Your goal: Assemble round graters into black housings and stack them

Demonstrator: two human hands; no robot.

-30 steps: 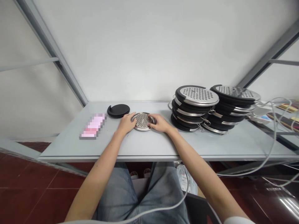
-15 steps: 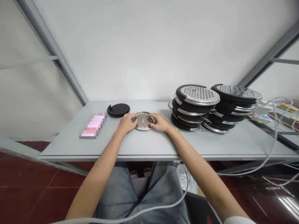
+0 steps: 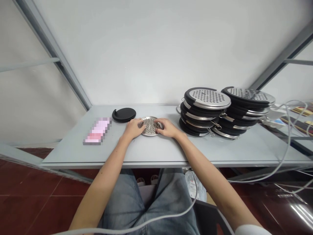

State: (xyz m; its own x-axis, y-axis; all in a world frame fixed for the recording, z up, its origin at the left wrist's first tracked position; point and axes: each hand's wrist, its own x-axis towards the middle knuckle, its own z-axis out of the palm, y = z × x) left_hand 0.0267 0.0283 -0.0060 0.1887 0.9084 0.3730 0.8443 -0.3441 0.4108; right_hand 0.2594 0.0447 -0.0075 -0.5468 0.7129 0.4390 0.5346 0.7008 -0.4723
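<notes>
Crossing your jeans point(image 3: 127, 202) below both hands is a white cable point(image 3: 161, 217), with a clear plastic bag point(image 3: 195, 184) under the table to the right and dark red floor tiles point(image 3: 31, 195) around your legs. Just beyond your knees runs the front edge of the smooth, pale grey tabletop point(image 3: 156, 151), which bears a small dark mark near your left wrist.

Farther in, your left hand point(image 3: 133, 128) grips the left side of a round metal grater disc point(image 3: 150, 126), and your right hand point(image 3: 168, 128) grips its right side, the thumbs over the perforated face and the other fingers curled about the rim. The disc lies on the tabletop between your hands.

Left of your left hand lies a phone point(image 3: 97, 131), its screen pixelated pink; just behind that hand is a round black piece point(image 3: 124, 114) with a hooked edge. Right of your right hand stands a near stack point(image 3: 205, 112) of black-cased metal discs with wire loops poking out, and past it a second stack point(image 3: 244, 112).

Well to the right of both hands, loose white cables cross in front of another surface with dark and yellow pieces. Beyond everything, grey metal posts point(image 3: 52, 45) frame a plain whitish wall point(image 3: 151, 52).
</notes>
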